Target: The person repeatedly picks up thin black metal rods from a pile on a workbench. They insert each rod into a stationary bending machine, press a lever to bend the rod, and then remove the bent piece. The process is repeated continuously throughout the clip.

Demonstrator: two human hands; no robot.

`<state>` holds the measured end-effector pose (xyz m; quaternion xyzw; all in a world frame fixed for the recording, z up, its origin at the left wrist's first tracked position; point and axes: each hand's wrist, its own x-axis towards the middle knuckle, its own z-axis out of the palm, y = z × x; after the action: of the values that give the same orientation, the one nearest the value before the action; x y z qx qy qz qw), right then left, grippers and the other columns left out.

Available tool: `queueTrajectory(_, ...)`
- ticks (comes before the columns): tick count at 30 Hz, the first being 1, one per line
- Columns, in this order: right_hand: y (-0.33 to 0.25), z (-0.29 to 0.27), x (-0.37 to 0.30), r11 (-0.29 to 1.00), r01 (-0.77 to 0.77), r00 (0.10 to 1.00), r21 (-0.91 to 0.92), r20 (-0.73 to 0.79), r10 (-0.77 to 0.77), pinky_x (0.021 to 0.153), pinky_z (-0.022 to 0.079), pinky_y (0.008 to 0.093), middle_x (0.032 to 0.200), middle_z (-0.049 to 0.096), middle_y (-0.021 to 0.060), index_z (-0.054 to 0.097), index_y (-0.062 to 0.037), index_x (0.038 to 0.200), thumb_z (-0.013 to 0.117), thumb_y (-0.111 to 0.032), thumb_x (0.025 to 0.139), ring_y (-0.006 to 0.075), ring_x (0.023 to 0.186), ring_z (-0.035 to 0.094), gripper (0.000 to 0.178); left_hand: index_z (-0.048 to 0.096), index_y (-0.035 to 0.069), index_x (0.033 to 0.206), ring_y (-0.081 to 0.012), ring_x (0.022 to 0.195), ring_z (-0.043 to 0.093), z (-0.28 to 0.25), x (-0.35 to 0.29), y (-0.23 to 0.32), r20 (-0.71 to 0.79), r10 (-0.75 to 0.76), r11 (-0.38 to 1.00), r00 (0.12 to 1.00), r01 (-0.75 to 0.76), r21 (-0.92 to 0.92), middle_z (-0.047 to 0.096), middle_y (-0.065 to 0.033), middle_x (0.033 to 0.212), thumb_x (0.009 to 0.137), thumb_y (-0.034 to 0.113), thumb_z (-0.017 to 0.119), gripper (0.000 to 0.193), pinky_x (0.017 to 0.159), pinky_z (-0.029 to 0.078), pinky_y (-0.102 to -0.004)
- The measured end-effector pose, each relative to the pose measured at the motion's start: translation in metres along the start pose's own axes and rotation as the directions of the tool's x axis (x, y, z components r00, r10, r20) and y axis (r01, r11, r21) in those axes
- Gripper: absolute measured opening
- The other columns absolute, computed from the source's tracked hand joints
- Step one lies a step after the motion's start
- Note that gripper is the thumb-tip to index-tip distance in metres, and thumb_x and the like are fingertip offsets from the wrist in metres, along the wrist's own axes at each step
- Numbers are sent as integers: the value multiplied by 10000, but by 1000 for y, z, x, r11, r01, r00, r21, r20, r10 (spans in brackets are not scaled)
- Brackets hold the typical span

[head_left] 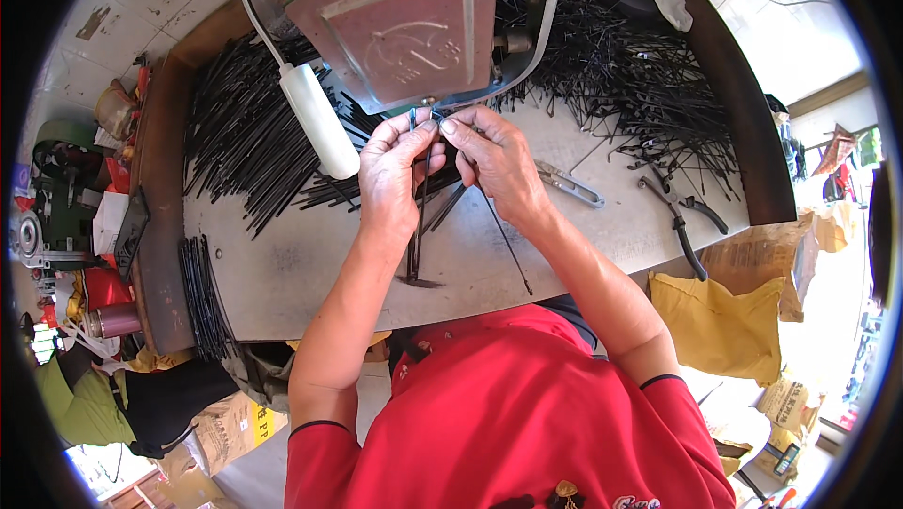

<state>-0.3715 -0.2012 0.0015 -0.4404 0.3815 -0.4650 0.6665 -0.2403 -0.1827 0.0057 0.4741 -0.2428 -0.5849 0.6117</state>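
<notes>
Black rods (419,217): hanging slender and dark from the left fingertips, just below the machine, with lower ends near the worktable's front edge; presumably left free below for easy handling
Left hand (400,156): closed on the black rods near their upper ends, apparently to steady the tips
Right hand (494,156): pinched, thumb to forefinger, on a small dark end (435,117) beside the left fingertips; too small to identify
Rod below right palm (505,238): slanting down toward the red shirt; gripped or merely lying there, cannot tell
Pose: both forearms reaching forward and converging, fingertips nearly touching, palms turned inward, likely for fine two-handed control
Machine (404,39): overhanging the fingertips, with reddish cover facing the wearer
White cylinder (320,123): slanted beside the left hand, perhaps to light close work
Left pile (245,123): roughly aligned, probably for easy picking
Right pile (630,67): tangled across the far side
Pliers (673,200): resting open on the worktable (292,264), within apparent right-hand reach
</notes>
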Motion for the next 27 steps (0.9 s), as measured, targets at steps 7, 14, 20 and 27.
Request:
queueTrajectory(7,-16,-14,15,957,-54,991,-284,102,86,407,354,239,665,600,40,591,25,892,565,-187,908,84,452,488,215,603,12,981,-118,686,623,-2,2,4,-16,-59,995,998,60,75,642,-50,837,861,58,638,133,619,544,-238)
queueTrajectory(14,-9,-13,-6,942,-163,985,-293,-2,170,406,352,247,661,587,42,590,32,944,556,-237,930,91,441,487,271,540,45,939,-111,629,583,-1,-17,-10,-42,-50,986,998,56,160,639,-62,805,863,154,654,176,580,466,-224)
queueTrajectory(20,-6,-16,-14,993,-106,990,-58,91,111,444,354,212,682,568,27,583,18,1009,514,-165,948,65,482,451,205,486,46,939,-118,611,591,-5,-17,-10,135,-14,988,991,-6,153,633,-82,759,869,189,663,238,560,460,-224)
queueTrajectory(27,-16,-16,-18,989,-107,989,-107,93,117,451,355,211,692,567,22,599,10,977,522,-160,942,65,493,452,191,475,41,918,-133,594,593,1,-15,-7,146,3,995,989,-17,95,628,-85,747,873,164,662,228,545,470,-237)
